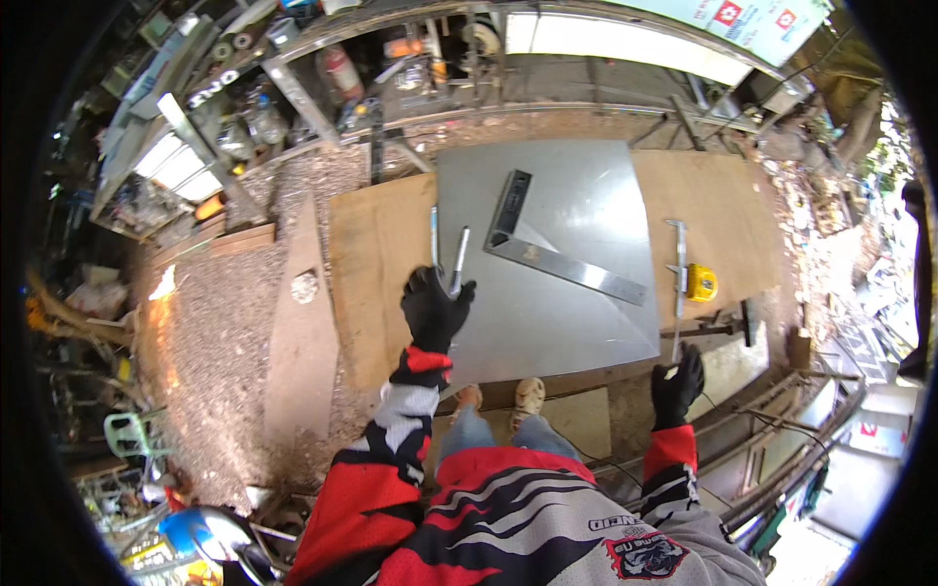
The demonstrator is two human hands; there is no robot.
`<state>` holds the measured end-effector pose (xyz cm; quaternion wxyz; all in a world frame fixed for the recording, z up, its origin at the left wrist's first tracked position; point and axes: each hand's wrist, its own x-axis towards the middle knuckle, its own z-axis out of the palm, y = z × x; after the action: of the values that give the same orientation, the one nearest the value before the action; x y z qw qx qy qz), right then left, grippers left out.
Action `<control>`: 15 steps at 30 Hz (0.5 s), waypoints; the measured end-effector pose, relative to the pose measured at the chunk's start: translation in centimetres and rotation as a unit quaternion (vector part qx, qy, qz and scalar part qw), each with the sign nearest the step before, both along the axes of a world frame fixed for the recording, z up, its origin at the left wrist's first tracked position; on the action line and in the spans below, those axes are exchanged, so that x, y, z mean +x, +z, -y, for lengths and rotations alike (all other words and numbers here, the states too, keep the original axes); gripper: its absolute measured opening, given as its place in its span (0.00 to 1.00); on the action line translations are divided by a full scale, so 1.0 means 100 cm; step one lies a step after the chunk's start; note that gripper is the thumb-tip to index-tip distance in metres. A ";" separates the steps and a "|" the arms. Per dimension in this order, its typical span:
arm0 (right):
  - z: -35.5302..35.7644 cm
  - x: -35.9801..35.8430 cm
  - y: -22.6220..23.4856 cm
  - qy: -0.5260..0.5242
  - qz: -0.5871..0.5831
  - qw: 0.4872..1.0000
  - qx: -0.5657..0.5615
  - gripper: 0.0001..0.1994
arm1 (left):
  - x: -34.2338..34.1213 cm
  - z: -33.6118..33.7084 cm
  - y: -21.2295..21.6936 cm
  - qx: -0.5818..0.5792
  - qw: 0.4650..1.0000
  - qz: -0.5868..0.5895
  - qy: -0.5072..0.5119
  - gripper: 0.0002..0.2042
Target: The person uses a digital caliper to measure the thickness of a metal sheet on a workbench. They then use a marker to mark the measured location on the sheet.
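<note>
Left hand (435, 308), black glove, fingers closed around marker (458, 262), tip up over left edge of metal sheet (576, 322).

Marker: light, rigid, smooth barrel; likely best held mid-barrel.

Sheet lies flat on plywood board (376, 264); thin, stiff, likely sharp-edged. Square (547, 244) rests on sheet.

Caliper (676, 264), yellow tape measure (701, 281) on board, right of sheet.

Right hand (676, 383) near sheet's lower right corner; fingers curled, grip unclear.

No containers distinguishable.

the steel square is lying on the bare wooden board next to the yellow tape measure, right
Not quite. The head view shows the steel square lying on the grey metal sheet, not on the bare wooden board. The yellow tape measure sits to its right, on the board.
</note>
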<state>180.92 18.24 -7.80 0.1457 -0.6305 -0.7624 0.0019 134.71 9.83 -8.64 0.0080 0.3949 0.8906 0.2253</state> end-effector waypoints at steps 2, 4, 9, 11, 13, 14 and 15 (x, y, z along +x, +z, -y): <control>0.034 0.003 0.009 -0.009 0.004 0.999 -0.033 0.38 | -0.010 -0.031 0.002 -0.042 0.998 -0.047 0.019 0.36; 0.067 0.002 0.017 -0.032 -0.009 0.997 -0.067 0.37 | -0.021 -0.045 0.000 -0.080 0.996 -0.023 0.015 0.28; 0.122 -0.009 0.027 -0.053 -0.064 0.986 -0.144 0.34 | -0.059 -0.037 -0.020 -0.024 0.998 -0.040 -0.040 0.15; 0.135 -0.016 0.027 -0.039 -0.067 0.987 -0.141 0.33 | -0.071 -0.032 -0.027 -0.046 0.997 -0.021 -0.057 0.20; 0.142 -0.026 0.026 -0.052 -0.065 0.982 -0.167 0.32 | -0.077 -0.032 -0.029 -0.050 0.995 -0.042 -0.080 0.20; 0.145 -0.031 0.025 -0.055 -0.079 0.980 -0.172 0.32 | -0.080 -0.033 -0.029 -0.055 0.992 -0.046 -0.100 0.20; 0.147 -0.036 0.025 -0.066 -0.080 0.975 -0.195 0.31 | -0.081 -0.036 -0.028 -0.061 0.995 -0.032 -0.074 0.20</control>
<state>177.29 3.50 -5.31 0.0803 -0.6937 -0.6896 0.1915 126.61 13.48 -11.42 0.0203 0.4654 0.8710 0.1564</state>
